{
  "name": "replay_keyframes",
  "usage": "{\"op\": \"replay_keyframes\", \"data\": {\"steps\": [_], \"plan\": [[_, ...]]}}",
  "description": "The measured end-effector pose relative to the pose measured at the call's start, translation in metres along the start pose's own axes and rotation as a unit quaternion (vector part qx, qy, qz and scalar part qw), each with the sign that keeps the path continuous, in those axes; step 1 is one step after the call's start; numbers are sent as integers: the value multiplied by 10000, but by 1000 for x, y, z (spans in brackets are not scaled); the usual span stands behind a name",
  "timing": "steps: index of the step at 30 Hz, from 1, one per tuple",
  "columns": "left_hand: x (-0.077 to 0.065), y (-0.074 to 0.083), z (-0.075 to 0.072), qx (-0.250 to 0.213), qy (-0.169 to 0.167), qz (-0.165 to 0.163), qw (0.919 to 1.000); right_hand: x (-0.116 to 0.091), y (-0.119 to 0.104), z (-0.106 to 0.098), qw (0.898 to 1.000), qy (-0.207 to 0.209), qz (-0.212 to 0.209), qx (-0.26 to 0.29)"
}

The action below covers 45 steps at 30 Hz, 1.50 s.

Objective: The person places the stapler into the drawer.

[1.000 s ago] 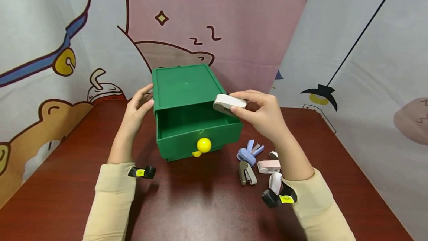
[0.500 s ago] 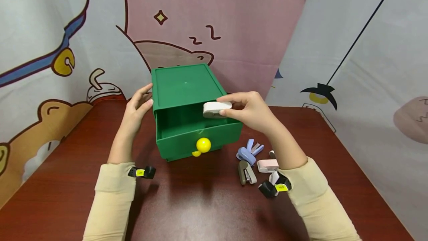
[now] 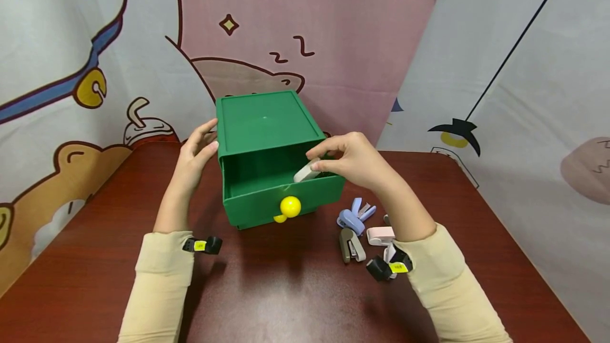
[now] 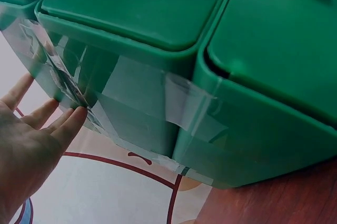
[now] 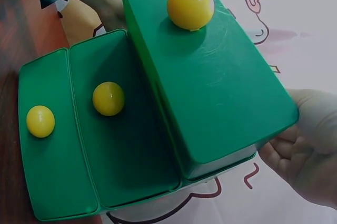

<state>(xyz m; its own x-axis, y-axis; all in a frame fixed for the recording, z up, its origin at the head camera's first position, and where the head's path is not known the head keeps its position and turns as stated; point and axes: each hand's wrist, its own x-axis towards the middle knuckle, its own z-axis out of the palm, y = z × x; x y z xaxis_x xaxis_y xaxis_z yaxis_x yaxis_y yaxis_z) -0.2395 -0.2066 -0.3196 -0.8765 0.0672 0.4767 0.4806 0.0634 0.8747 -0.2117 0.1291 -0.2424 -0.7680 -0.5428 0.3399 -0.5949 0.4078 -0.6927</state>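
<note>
A green drawer cabinet point(image 3: 264, 120) stands on the table with its top drawer point(image 3: 252, 206) pulled out. My right hand point(image 3: 357, 160) reaches over the drawer's right side, pinching a small white stapler point(image 3: 305, 173) between thumb and fingers, its free end tilted down into the drawer. In the right wrist view the drawer front hides the stapler, and the right hand point(image 5: 310, 150) shows past its edge. My left hand point(image 3: 190, 155) rests its fingertips on the cabinet's left side. Those fingers point(image 4: 68, 126) look extended against the taped, clear-filmed wall in the left wrist view.
Right of the cabinet lie a blue stapler point(image 3: 351, 222), a grey-brown stapler point(image 3: 346, 245), a pink stapler point(image 3: 379, 235) and a white one point(image 3: 389, 253) partly behind my right wrist. A yellow knob point(image 3: 290, 206) juts from the drawer front. A printed curtain point(image 3: 362, 30) hangs behind.
My right hand has moved left over the open drawer with the stapler. The stapler has gone from level to tilted, lower inside the drawer. The left hand has stayed in place.
</note>
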Motion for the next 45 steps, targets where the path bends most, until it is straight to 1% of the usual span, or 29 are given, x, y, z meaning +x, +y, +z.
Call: {"op": "replay_keyframes", "data": {"steps": [3, 6, 11, 15, 19, 22, 24, 27, 31, 35, 39, 43, 45], "plan": [[0, 0, 0, -9, 1, -9, 10000, -1, 1, 0, 10000, 31, -48, -33], [-1, -1, -1, -8, -10, -36, 10000, -2, 3, 1, 9997, 172, -167, -79], [-2, -1, -1, 12, -13, -54, 10000, -9, 6, 2, 9972, 596, -447, 8], [-1, -2, 0, -12, -5, -38, 10000, -19, 8, 1, 9933, 970, -602, 177], [-1, -2, 0, -14, -11, -29, 10000, -31, 13, -2, 9881, 1362, -604, 389], [-1, -1, 0, 36, -9, -24, 10000, -40, 21, -4, 9830, 1675, -606, 446], [0, -1, 0, 63, -9, -21, 10000, -45, 26, -5, 9803, 1849, -570, 386], [0, -1, 0, 83, -10, -26, 10000, -52, 35, -6, 9790, 1985, -414, 234], [0, -1, 0, 72, 0, -20, 10000, -60, 48, -7, 9819, 1896, 6, -5], [0, -1, 0, 23, 10, -8, 10000, -68, 66, -10, 9870, 1554, 398, -52], [0, -1, 0, -12, 17, -9, 10000, -73, 85, -14, 9914, 1155, 597, -143], [0, -1, -1, 13, 34, -18, 10000, -75, 101, -16, 9931, 837, 735, -365], [0, -1, -1, 15, 30, -12, 10000, -76, 98, -17, 9933, 652, 876, -367]]}}
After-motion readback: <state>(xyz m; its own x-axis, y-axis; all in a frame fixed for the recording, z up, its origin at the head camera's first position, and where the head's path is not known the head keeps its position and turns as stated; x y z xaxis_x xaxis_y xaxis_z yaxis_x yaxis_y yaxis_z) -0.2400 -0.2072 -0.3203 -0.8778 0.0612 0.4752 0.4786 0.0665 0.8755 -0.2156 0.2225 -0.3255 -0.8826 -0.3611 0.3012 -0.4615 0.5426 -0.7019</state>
